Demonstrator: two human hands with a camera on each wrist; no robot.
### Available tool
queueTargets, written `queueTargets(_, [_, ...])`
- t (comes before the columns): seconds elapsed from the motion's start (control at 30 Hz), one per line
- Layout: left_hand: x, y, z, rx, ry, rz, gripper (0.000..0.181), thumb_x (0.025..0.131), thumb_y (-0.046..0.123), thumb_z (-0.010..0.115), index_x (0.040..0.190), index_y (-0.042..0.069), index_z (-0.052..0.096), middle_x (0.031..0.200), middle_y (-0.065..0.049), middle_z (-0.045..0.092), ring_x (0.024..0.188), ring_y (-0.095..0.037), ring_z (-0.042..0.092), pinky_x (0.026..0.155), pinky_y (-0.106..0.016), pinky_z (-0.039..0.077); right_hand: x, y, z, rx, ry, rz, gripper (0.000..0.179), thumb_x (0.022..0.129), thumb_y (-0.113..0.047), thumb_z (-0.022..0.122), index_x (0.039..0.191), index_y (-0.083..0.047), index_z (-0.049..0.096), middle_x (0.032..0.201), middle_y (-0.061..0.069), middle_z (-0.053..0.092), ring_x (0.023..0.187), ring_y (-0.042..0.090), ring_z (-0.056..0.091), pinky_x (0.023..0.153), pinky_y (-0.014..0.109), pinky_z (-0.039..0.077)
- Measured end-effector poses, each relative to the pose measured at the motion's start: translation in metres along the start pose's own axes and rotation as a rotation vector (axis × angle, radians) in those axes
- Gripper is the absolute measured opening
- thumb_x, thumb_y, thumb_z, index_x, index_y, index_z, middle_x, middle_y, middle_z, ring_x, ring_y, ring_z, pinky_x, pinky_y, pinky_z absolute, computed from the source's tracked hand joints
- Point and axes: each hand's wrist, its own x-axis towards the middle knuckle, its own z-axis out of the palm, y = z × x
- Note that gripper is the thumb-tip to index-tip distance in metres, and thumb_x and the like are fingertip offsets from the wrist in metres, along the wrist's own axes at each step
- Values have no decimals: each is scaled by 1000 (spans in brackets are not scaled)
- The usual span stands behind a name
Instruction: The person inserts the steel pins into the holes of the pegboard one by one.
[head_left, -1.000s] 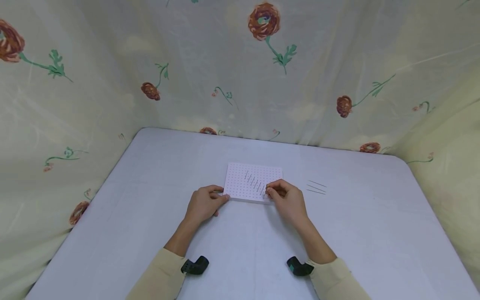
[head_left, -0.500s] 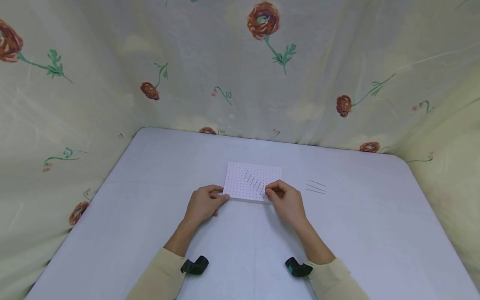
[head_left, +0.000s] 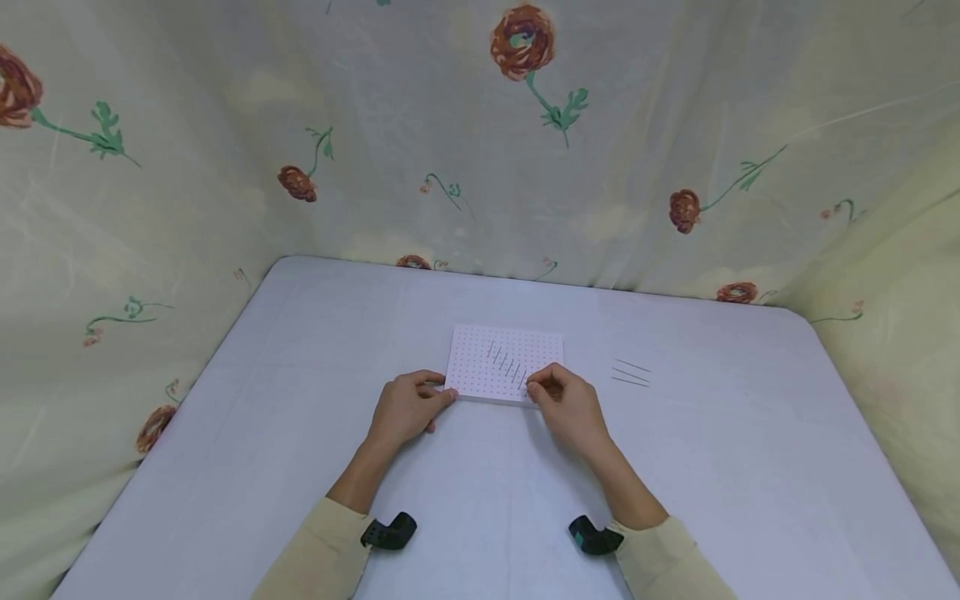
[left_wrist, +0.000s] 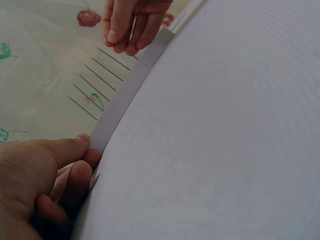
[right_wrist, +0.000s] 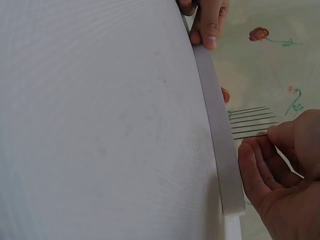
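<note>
A white board with a grid of small holes (head_left: 467, 367) lies on the table, and a slanting row of several thin dark rods (left_wrist: 83, 108) stands upright in it. My left hand (head_left: 405, 408) holds the board's near left corner between thumb and fingers. At the board's near right part, my right hand (head_left: 576, 410) pinches another thin dark rod (right_wrist: 252, 136) between thumb and index finger. In the right wrist view this rod stands in line with the row, its lower end at the board. The holes are hidden in both wrist views, where only the board's side edge (right_wrist: 222, 130) shows.
Three loose thin rods (head_left: 632, 375) lie on the white tabletop (head_left: 720, 450) to the right of the board. A pale curtain with a flower print (head_left: 360, 100) hangs behind the table and along its sides. A black device (head_left: 390, 531) is strapped at each wrist.
My right fingertips have shifted slightly to the left and down toward the board, still pinching the rod. My left hand keeps its place at the corner.
</note>
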Motion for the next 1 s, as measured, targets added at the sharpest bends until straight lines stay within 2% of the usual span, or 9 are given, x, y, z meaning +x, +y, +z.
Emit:
queueTargets(0.4, [-1,0,1,-9,5,13,42,92,31,77,125,7,70,85,-4,79,42,-12,58,51,-25,40,1,3,-5,-5,-76,48,10,98,-14,65,106,-12,70,106,6,73,100,20,69,89,35,52])
queueTargets(0.6, [-1,0,2,-4,3,5,42,92,32,77,125,8,70,85,-4,79,42,-11,58,51,-25,40,2,8,-12,-23,-91,71,11,98,-15,64,107,-12,70,106,6,72,99,20,67,86,31,49])
queueTargets(1.0, [0,-1,1,3,12,11,43,92,33,76,126,8,69,85,-3,79,42,-12,59,51,-25,41,9,31,-58,-37,-72,107,24,103,-23,58,120,-7,65,111,11,68,97,20,63,81,24,49])
